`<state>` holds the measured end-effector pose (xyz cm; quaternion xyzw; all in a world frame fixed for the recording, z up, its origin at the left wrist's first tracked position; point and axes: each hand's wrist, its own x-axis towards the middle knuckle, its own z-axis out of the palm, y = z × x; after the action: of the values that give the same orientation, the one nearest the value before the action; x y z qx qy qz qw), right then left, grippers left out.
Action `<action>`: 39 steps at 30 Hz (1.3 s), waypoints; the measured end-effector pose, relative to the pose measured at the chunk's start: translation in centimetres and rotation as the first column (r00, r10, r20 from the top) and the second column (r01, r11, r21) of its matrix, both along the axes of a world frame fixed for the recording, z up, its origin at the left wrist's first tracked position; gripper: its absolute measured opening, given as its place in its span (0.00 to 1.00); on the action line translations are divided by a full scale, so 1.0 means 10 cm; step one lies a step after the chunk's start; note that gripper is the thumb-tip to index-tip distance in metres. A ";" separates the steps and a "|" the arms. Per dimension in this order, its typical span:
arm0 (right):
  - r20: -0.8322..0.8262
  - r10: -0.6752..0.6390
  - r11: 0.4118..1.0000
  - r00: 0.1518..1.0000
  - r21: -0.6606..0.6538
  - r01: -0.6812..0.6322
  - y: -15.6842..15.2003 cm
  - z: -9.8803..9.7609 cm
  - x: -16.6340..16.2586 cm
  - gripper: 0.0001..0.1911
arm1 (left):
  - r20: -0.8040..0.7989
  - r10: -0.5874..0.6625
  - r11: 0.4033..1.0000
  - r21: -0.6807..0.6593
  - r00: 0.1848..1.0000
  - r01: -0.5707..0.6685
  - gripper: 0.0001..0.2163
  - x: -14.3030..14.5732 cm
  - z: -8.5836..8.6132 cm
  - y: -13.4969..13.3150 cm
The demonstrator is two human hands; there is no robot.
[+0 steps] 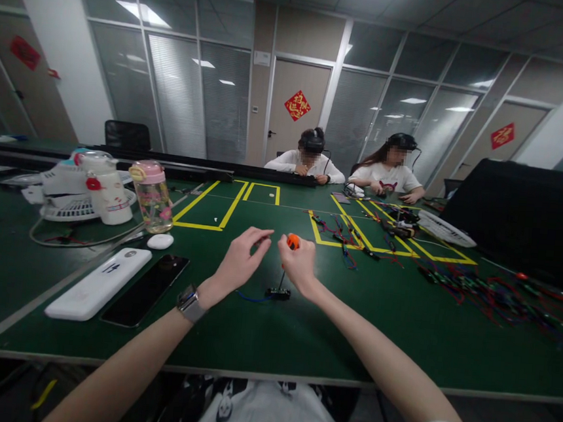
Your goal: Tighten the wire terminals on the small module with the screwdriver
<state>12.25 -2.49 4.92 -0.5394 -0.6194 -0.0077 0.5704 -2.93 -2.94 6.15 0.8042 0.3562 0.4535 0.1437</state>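
Note:
My right hand (299, 264) is wrapped round the orange handle of a screwdriver (293, 241). Its thin shaft points down, and the tip meets a small black terminal block (278, 293) on the green table. From the block's left side runs a blue wire (253, 298). To the left, my left hand (244, 255) hovers above the table with its fingers bent and the thumb apart from them; nothing shows between them. A watch sits on the left wrist.
At left lie a white power bank (100, 285), a black phone (146, 290) and a white earbud case (160, 242); bottles (152, 196) stand behind. Yellow tape (232, 207) marks the table (349, 342). Wired parts (491, 292) lie at right. Two people sit across.

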 end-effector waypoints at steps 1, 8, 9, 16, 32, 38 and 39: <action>0.016 -0.004 1.000 1.000 -0.014 0.005 0.00 0.00 0.00 0.21 | 0.059 -0.039 0.999 0.030 0.997 0.037 0.14 0.02 0.07 -0.02; 0.326 -0.007 0.990 0.945 -0.132 0.053 0.02 -0.01 0.01 0.13 | -0.053 -0.283 0.951 0.112 0.958 0.288 0.12 0.26 0.37 -0.09; 0.369 -0.008 0.988 0.929 -0.138 0.063 0.03 -0.02 0.01 0.12 | -0.087 -0.287 0.950 0.105 0.954 0.295 0.11 0.29 0.39 -0.08; 0.416 0.008 0.982 0.909 -0.175 0.071 0.00 0.01 0.04 0.10 | -0.205 -0.345 0.915 0.144 0.916 0.377 0.13 0.35 0.39 -0.02; 0.066 0.566 0.725 0.822 -0.514 -0.458 -0.30 -0.65 0.71 0.04 | 0.004 -0.373 0.925 -0.076 0.928 0.372 0.10 0.18 0.25 0.24; -0.009 0.562 0.715 0.827 -0.498 -0.492 -0.27 -0.66 0.66 0.03 | -0.205 -0.271 0.954 0.074 0.941 0.291 0.11 0.23 0.30 0.11; -0.009 0.562 0.714 0.827 -0.499 -0.491 -0.27 -0.66 0.67 0.03 | -0.228 -0.250 0.955 0.103 0.941 0.278 0.12 0.25 0.32 0.07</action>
<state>18.91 -5.21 -1.72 -0.4620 -0.7686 0.2704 0.3504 -0.41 -2.22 9.31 0.8963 0.2269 0.3646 0.1104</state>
